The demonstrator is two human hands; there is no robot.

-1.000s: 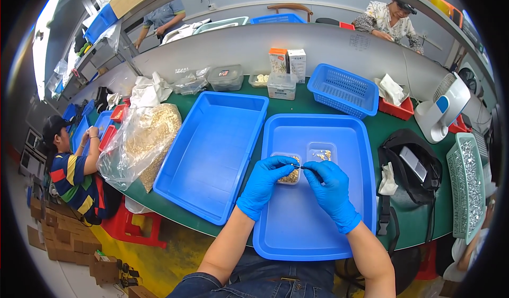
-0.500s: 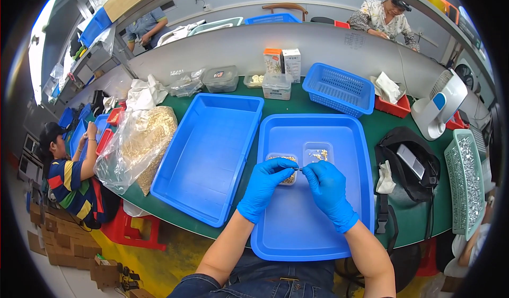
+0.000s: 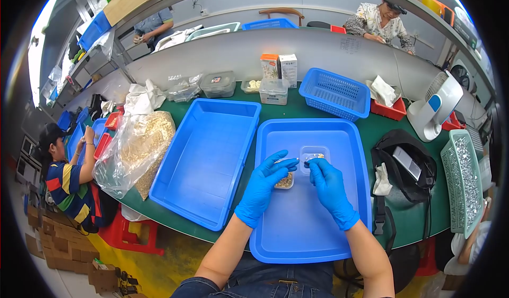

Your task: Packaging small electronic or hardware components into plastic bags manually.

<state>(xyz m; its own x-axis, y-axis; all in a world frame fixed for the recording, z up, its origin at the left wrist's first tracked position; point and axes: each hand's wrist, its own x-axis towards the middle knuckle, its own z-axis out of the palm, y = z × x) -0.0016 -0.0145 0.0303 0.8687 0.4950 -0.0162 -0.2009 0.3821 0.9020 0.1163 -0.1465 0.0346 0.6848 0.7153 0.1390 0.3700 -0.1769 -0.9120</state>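
Observation:
Both my hands wear blue gloves and meet over a blue tray (image 3: pixel 310 245). My right hand (image 3: pixel 330 192) pinches a small dark piece (image 3: pixel 306 164) at its fingertips; its kind is too small to tell. My left hand (image 3: pixel 265 187) is a short way to the left, some fingers lifted, its fingertips closed on something too tiny to make out. Partly under the left hand, a clear tub of small gold-coloured parts (image 3: pixel 284 182) stands in the tray. Just beyond the right fingertips, a second clear tub (image 3: pixel 314 150) contains a few gold and pale parts.
To the left lies another blue tray (image 3: pixel 199 160), beside a clear bag of gold-coloured parts (image 3: pixel 151 144). A blue basket (image 3: pixel 335 94) and a white fan (image 3: pixel 437 107) stand farther back. On the right are a black bag (image 3: pixel 405 163) and a green basket of metal parts (image 3: pixel 464 181).
My hands have drawn slightly apart at the fingertips, where they met over a small dark piece. The left fingers have spread and lifted; the dark piece stays at my right fingertips.

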